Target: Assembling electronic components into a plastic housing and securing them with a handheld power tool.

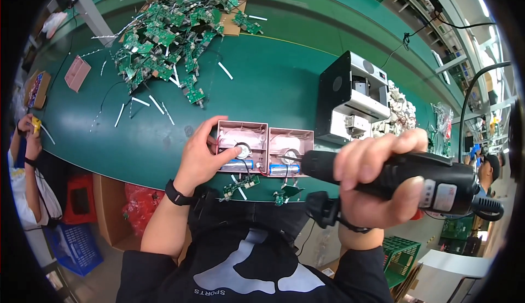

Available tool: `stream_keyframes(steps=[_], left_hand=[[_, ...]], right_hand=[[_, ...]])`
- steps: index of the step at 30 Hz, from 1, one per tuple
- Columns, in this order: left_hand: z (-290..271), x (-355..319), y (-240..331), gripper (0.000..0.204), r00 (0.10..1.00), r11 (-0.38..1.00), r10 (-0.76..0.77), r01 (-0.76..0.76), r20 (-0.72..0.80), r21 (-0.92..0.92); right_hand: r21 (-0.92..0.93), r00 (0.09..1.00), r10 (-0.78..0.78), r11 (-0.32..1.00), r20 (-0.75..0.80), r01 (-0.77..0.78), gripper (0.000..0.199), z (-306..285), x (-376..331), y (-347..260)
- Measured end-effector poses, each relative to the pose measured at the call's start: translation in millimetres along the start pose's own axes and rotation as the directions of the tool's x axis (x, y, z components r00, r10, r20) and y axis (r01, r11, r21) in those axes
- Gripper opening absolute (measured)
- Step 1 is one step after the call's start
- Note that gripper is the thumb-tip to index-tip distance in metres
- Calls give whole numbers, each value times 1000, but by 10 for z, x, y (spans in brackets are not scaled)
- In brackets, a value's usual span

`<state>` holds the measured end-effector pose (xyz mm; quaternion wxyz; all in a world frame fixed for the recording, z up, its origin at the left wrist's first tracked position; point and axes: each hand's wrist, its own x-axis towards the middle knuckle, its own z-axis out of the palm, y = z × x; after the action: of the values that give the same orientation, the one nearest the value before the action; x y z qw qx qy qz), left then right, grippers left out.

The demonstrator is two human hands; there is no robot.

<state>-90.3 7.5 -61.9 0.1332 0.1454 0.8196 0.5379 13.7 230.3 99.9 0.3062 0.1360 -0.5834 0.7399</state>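
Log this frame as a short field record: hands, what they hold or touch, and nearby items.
left hand: resting on the left pink tray, open
right hand: grip closed on black electric screwdriver
screwdriver tip: over the right pink tray
tray contents: blue cylindrical cells, wiring
bench: green mat
behind: pile of green circuit boards, black-and-white machine

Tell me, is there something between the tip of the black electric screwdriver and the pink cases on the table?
Nothing visible. The right hand holds the black electric screwdriver, its tip over the right pink case. The left hand rests on the left pink case, to the side.
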Motion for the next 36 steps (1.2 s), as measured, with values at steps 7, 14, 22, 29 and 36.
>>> stream_keyframes(steps=[7,14,22,29,36], left_hand=[[-32,-32,41,71,1000,999,18,-17,-23,32],[-33,-32,20,74,996,998,59,-58,-63,13],[-51,-31,61,72,999,998,40,-39,-28,52],[-53,-9,70,72,999,994,47,-47,-2,101],[-345,-343,116,46,851,798,519,-448,-83,403]], right_hand=[[-40,985,143,989,92,-140,35,276,-57,635],[-85,975,208,976,81,-201,33,317,-112,891],[-142,966,196,975,169,-173,32,317,-152,1000],[-392,966,178,915,188,-92,32,268,-105,962],[79,992,94,993,-85,-88,45,54,-118,250]])
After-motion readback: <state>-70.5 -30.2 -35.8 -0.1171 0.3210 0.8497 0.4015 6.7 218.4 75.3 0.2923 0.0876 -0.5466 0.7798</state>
